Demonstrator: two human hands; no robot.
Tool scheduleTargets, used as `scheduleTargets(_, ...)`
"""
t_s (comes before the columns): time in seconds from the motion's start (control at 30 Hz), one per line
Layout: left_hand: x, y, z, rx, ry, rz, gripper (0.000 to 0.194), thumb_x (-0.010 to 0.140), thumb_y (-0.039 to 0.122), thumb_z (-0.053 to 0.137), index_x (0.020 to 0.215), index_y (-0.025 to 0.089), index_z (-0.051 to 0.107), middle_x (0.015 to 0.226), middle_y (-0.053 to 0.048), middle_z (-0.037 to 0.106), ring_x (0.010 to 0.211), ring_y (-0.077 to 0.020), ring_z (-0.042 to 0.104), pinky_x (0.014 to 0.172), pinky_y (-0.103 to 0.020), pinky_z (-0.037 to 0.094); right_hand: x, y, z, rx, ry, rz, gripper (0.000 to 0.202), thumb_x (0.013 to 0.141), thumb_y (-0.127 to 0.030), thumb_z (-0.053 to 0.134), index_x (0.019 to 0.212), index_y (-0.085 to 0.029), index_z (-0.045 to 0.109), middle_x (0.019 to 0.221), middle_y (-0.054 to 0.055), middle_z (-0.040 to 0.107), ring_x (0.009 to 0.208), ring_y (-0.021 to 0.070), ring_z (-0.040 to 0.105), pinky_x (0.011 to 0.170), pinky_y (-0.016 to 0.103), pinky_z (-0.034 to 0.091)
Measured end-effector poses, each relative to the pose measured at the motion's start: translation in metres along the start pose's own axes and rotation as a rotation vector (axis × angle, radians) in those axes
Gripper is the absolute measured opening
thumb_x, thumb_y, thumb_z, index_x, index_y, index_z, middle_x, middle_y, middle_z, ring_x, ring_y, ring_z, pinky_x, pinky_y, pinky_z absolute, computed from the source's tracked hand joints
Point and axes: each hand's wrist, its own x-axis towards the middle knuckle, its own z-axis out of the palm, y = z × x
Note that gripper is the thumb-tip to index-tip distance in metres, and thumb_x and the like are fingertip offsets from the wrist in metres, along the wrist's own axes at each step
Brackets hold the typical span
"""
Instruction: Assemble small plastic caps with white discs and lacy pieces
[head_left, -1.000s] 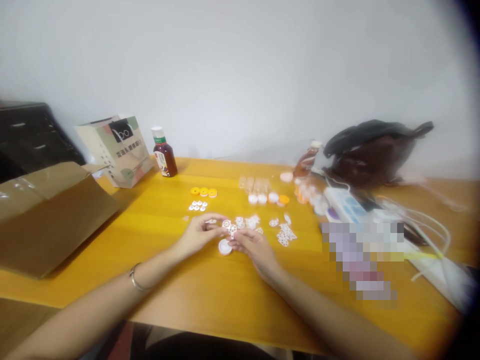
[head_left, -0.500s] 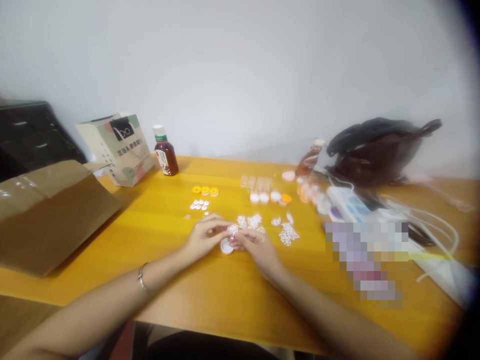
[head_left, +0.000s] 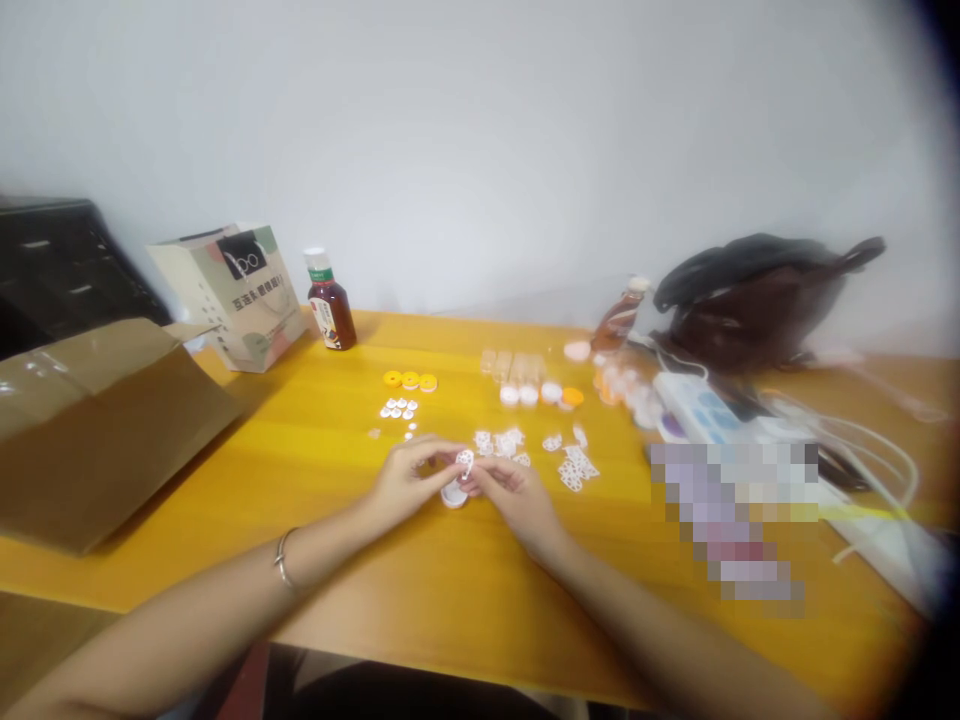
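Note:
Between my fingertips is a small white perforated piece [head_left: 465,461], held up over the table. My left hand [head_left: 410,476] pinches it from the left, and my right hand [head_left: 513,493] pinches it from the right. Just below it a round white cap [head_left: 454,496] lies on the table, partly hidden by my fingers. Beyond my right hand lie more white perforated pieces [head_left: 507,442], with another pile of them [head_left: 576,468] farther right. Small white discs [head_left: 397,408] sit in rows beyond my left hand, and a few tiny white bits [head_left: 410,432] lie nearer.
Three yellow rings [head_left: 410,381] stand farther back. White caps [head_left: 528,395], an orange cap [head_left: 571,398] and clear containers [head_left: 514,365] are at the back middle. A cardboard box [head_left: 105,420], paper bag [head_left: 255,300] and bottle [head_left: 331,310] stand left; a power strip [head_left: 697,410] and dark bag [head_left: 750,310] right.
The white perforated piece has turned slightly between my fingertips. My hands stay in nearly the same place, still pinching it above the cap.

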Motion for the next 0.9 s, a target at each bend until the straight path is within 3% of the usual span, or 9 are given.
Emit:
scheduleTargets(0.2, -0.0021, 0.004, 0.0055, -0.124, 0.042, -0.17, 0.024, 0.072, 0.032, 0.064, 0.089, 0.015, 0.065, 0.084, -0.007, 0.066, 0.075, -0.0156, 0.061, 0.072, -0.027, 0.048, -0.0016, -0.0012, 0.0002, -0.031, -0.025, -0.016, 0.017, 0.069, -0.036, 0.065, 0.076, -0.022, 0.069, 0.071, 0.001, 0.069, 0.067, 0.0158, 0.063, 0.072, 0.032, 0.05)
scheduleTargets(0.57, -0.0017, 0.0017, 0.0059, -0.246, 0.032, -0.224, 0.023, 0.07, 0.03, 0.067, 0.087, 0.014, 0.064, 0.082, -0.005, 0.065, 0.075, -0.0145, 0.06, 0.071, -0.026, 0.047, -0.0016, -0.0012, 0.0001, -0.038, 0.008, -0.005, 0.014, 0.068, -0.035, 0.065, 0.069, -0.021, 0.067, 0.063, 0.0, 0.066, 0.06, 0.0144, 0.061, 0.067, 0.03, 0.049)
scheduleTargets(0.9, 0.0035, 0.0095, 0.007, -0.387, -0.056, -0.312, 0.023, 0.072, 0.033, 0.064, 0.079, 0.013, 0.055, 0.066, 0.0, 0.055, 0.06, -0.0096, 0.052, 0.06, -0.022, 0.042, -0.0043, -0.0035, 0.0029, -0.082, 0.02, -0.008, 0.016, 0.069, -0.036, 0.065, 0.066, -0.02, 0.064, 0.061, 0.0, 0.066, 0.06, 0.0147, 0.06, 0.066, 0.03, 0.049)
